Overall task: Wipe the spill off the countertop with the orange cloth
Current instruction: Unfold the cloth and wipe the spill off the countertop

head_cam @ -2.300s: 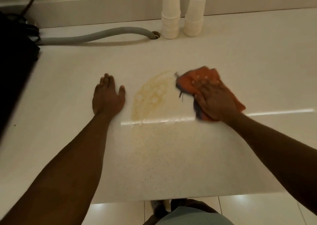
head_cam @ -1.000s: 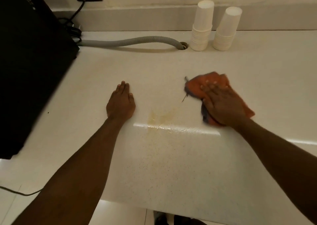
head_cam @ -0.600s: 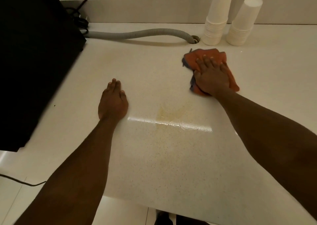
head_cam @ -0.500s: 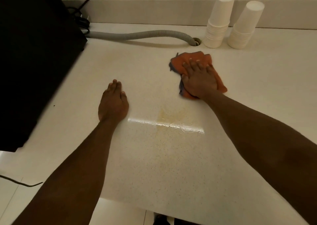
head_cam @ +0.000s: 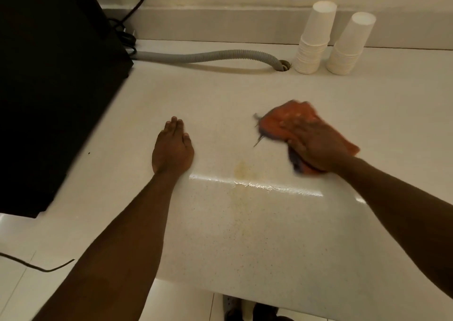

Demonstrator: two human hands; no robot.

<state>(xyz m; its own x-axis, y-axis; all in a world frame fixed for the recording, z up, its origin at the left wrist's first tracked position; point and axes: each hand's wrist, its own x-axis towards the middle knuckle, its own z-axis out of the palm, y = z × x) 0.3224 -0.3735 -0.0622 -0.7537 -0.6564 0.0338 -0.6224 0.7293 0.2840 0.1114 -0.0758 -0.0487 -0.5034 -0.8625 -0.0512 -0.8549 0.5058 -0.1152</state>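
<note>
My right hand [head_cam: 312,141] presses flat on the orange cloth [head_cam: 277,122], which is bunched on the white countertop [head_cam: 245,95] and blurred by motion. A small yellowish spill [head_cam: 241,168] lies just left of and below the cloth, with a faint tan smear trailing toward the front edge. My left hand [head_cam: 172,150] rests palm down on the countertop, fingers together, to the left of the spill and holding nothing.
A large black appliance [head_cam: 49,88] stands at the left. A grey corrugated hose [head_cam: 208,56] runs along the back to a hole in the counter. Two stacks of white paper cups [head_cam: 311,41] stand at the back right. Wall sockets sit above.
My right hand has slid the cloth from the back of the counter toward me and to the right. The spill has shrunk to a small patch. My left hand has stayed put.
</note>
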